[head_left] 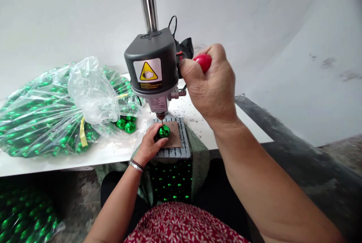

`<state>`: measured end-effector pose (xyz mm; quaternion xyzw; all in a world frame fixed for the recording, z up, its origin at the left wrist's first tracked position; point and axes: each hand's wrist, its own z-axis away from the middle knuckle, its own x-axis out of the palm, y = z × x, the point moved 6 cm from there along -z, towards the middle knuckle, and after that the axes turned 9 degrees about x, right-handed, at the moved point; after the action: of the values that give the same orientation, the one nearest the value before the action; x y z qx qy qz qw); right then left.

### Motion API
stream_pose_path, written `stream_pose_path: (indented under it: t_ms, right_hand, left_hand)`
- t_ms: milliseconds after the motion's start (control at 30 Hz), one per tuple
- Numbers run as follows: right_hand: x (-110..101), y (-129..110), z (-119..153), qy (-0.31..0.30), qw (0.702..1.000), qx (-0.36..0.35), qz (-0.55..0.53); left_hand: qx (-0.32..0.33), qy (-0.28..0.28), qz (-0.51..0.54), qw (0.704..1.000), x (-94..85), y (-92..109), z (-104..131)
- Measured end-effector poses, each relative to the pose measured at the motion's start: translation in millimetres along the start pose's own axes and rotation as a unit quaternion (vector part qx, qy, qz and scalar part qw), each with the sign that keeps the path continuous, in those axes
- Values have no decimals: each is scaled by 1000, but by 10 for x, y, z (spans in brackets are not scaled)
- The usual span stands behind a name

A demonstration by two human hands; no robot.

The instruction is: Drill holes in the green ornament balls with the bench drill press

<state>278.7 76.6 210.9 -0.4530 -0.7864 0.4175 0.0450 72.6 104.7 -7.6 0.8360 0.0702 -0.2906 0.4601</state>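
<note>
A shiny green ball (164, 131) sits on a brown pad (174, 137) on the base of a grey drill press (151, 62). My left hand (150, 143) grips the ball from the left, fingers behind it and thumb in front. The thin drill bit (162, 121) comes down to the top of the ball; whether it has gone in is too small to tell. Up at the right of the machine, my right hand (213, 84) is closed around the red knob (203, 62) of its lever.
A large clear bag of green balls (51, 111) lies on the white table (113, 148) at the left. Several loose green balls (129, 127) rest by its opening. Below the base is a container of green balls (172, 182); another bag (25, 213) lies at lower left. Dark shavings surround the base.
</note>
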Motion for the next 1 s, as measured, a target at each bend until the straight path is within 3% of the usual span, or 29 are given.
stream_pose_path:
  t_ms: [133,267,367,633,867,1000]
  right_hand:
    - [-17,-28,-6,-3,1000,21,14]
    - [-13,-26,-15,-3,1000,16,20]
    - [-4,-5,-22,-6,1000,18,22]
    - [2,11,-7,-5,1000,21,-5]
    - [-58,-64,40,-4,997,58,-44]
    - [-148,-86,166,13,997,36,-68]
  left_hand:
    - [-16,-2,26,1000,58,71,-14]
    - [-110,67,30,991,53,-2,14]
    - [-141,92,25,985,53,-19,25]
    - [-87,66,-46,993,78,114,-59]
    - [-74,70,-70,992,103,92,-44]
    - [-71,76,-62,993,109,95,-37]
